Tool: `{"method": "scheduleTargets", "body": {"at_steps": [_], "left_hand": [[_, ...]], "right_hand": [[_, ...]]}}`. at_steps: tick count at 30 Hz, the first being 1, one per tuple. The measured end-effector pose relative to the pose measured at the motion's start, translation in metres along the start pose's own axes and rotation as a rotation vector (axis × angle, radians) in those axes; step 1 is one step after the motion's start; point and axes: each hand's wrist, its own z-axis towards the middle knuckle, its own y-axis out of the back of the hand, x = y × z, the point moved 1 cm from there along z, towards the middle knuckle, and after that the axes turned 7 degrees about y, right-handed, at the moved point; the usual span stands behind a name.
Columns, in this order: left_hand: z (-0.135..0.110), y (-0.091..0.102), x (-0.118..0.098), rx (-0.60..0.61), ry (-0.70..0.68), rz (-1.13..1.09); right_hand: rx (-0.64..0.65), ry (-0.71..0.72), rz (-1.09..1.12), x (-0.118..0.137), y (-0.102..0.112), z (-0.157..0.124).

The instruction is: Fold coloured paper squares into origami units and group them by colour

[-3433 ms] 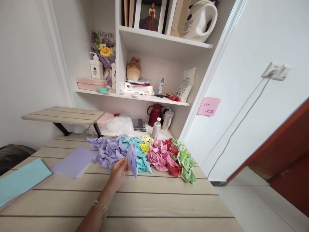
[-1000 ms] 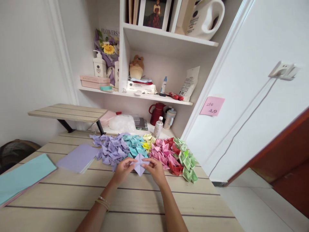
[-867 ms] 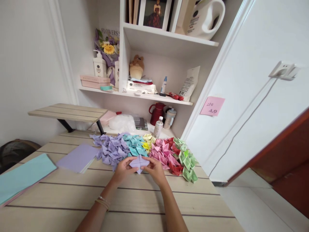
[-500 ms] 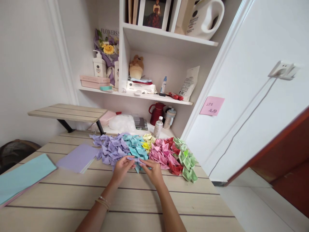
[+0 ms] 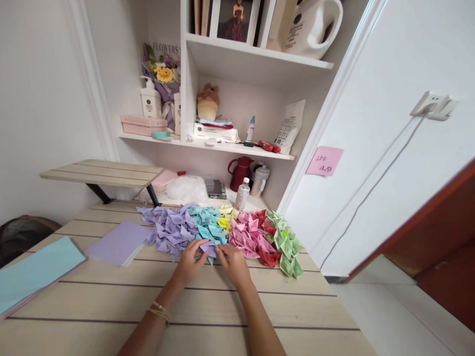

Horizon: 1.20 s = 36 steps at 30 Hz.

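Between my two hands is a small folded piece of purple paper (image 5: 209,248), gripped at its sides. My left hand (image 5: 192,260) pinches its left edge, and my right hand (image 5: 233,262) pinches the right one. Just beyond my fingers lie rows of folded paper boats: purple boats (image 5: 172,230), blue boats (image 5: 208,221), yellow boats (image 5: 224,222), pink boats (image 5: 248,235), red boats (image 5: 270,258) and green boats (image 5: 288,247). My fingers partly cover the paper, so its exact fold is hard to make out.
Left of my hands lie a stack of purple sheets (image 5: 118,242) and a stack of blue sheets (image 5: 40,272). A small raised shelf (image 5: 102,172) stands at the back left. Behind the boats are a clear bottle (image 5: 242,195) and a red jug (image 5: 241,174).
The purple paper was held thin and edge-on; now it shows a wider, pointed face towards me. My fingers have shifted slightly along its sides.
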Motion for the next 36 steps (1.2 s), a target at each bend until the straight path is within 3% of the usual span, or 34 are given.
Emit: {"method": "scheduleTargets", "body": {"at_steps": [3,6,8,13,16,21,27,36], "left_hand": [[-0.004,-0.005,0.000,-0.082,-0.072,0.080],[-0.007,-0.007,-0.002,-0.219,-0.050,0.035],[-0.006,-0.005,-0.005,-0.236,-0.033,-0.019],[0.000,0.001,-0.008,-0.079,0.069,-0.206],[0.001,0.001,-0.002,0.019,0.172,-0.300],[0.000,0.004,-0.006,0.017,0.100,-0.266],[-0.004,0.008,-0.024,0.000,-0.005,-0.051],[-0.001,-0.004,-0.008,-0.036,0.207,-0.350]], "right_hand": [[-0.037,-0.020,-0.005,0.003,-0.003,-0.001],[-0.082,-0.111,0.124,0.002,-0.009,-0.002],[-0.113,-0.164,0.260,0.000,-0.012,-0.001],[-0.195,-0.290,0.706,-0.004,-0.013,0.002],[-0.197,-0.340,0.835,-0.004,-0.007,0.002],[-0.091,-0.331,0.845,-0.006,0.004,0.002],[-0.086,-0.321,0.744,-0.008,0.005,0.002],[-0.145,-0.343,0.773,-0.010,-0.007,0.002]]}}
